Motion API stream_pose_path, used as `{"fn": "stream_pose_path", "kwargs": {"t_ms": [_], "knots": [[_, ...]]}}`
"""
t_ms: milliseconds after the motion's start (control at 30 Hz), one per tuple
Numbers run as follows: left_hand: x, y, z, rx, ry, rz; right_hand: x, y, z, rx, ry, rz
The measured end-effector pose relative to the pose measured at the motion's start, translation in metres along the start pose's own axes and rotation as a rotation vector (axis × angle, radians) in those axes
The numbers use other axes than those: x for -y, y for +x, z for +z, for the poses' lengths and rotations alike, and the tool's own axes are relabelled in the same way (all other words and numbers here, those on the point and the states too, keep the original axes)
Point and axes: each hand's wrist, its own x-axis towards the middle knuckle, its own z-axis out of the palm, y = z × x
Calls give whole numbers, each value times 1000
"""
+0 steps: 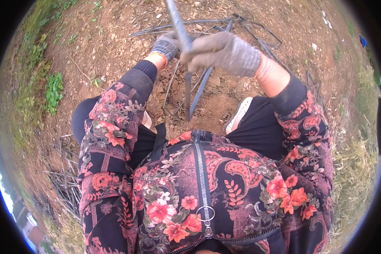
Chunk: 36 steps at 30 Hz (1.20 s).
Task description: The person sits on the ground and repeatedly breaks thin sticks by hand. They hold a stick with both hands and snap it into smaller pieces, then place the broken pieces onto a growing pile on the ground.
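My left hand (167, 46), in a dirty grey work glove with an orange cuff edge, is raised at the top centre, partly behind a dark flat strip (178, 25). My right hand (222, 52), in a like glove, has its fingers closed around that strip, which runs up out of view and is blurred. Whether my left fingers grip anything is hidden. Below my hands, more dark strips (200, 90) reach down to the soil between my shoes. Further strips (263, 46) lie bent and crossed on the ground beyond.
Bare brown soil (114, 35) with small stones surrounds my white shoes (239, 114). A heap of dark strips or sticks (65, 184) lies at the lower left. Green weeds (53, 92) grow at the left; dry grass (352, 177) is at the right.
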Motion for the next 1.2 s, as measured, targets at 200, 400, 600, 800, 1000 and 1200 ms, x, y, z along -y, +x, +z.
{"fn": "stream_pose_path", "kwargs": {"t_ms": [200,400,600,800,1000,1200], "knots": [[-20,-3,10,30,-358,73,-23,3,47,112,-422,-192],[-7,-10,8,32,-899,-285,-62,10,12,62,-537,263],[19,-10,-26,-206,-989,-209,-78,11,2,269,-691,266],[-12,-7,-30,-137,-1113,-179,-80,2,35,187,-527,-108],[-72,-37,-51,87,-784,76,-85,10,42,158,-716,231],[-111,-88,-7,169,-456,166,-106,19,14,71,-960,411]]}}
